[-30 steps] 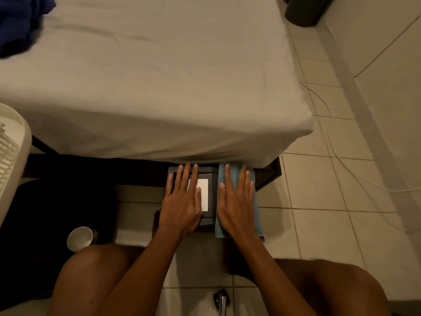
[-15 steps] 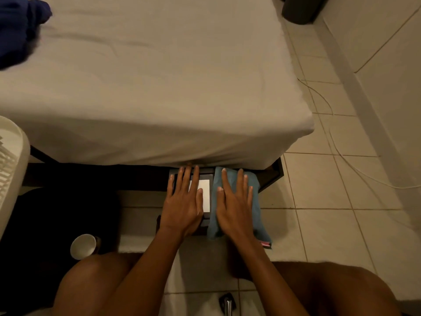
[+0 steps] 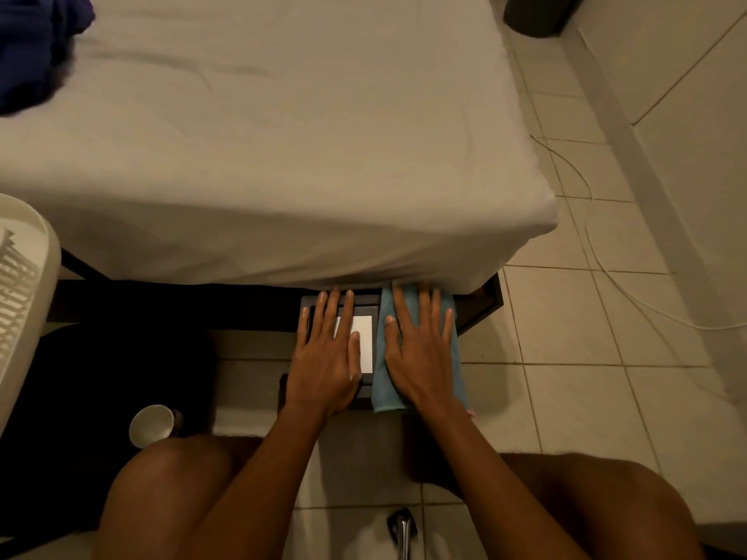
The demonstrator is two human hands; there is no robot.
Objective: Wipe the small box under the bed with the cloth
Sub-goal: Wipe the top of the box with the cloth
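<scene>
A small dark grey box with a white label pokes out from under the bed's front edge; its far end is hidden by the sheet. My left hand rests flat on the box's left half, fingers straight. My right hand presses flat on a folded light-blue cloth that covers the box's right side and hangs over its front edge.
The bed with a pale sheet fills the upper view, over a dark frame. A white cup lies on a dark mat at the left. A white basket is far left, a white cable crosses the tiles at the right.
My right hand slid the cloth forward along the box toward the bed. The left hand stayed flat on the box.
</scene>
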